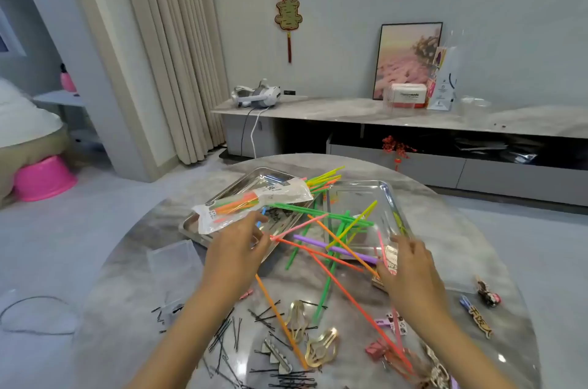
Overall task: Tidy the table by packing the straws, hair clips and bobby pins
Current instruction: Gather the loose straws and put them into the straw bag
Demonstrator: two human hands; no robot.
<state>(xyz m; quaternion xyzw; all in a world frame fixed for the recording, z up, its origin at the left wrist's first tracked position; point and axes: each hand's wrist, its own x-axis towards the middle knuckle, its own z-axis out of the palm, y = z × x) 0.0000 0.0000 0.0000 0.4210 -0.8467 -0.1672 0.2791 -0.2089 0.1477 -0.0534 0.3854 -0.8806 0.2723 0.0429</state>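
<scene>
Several coloured straws [331,239] lie crossed over the round marble table [152,261] and two steel trays. A clear straw packet [254,202] with a few straws inside rests on the left tray [222,197]. My left hand [238,248] reaches to the packet's near edge, fingers curled and pinching straw ends there. My right hand [410,271] rests at the near edge of the right tray [359,194], fingers bent over a small printed card. Black bobby pins [229,331] and gold hair clips [321,347] lie scattered at the near edge.
A clear plastic box [173,256] sits left of my left hand. More decorated clips [477,315] lie at the right. Beyond the table stands a low console [350,112] with a headset, a framed picture and boxes. A pink stool [44,178] is at far left.
</scene>
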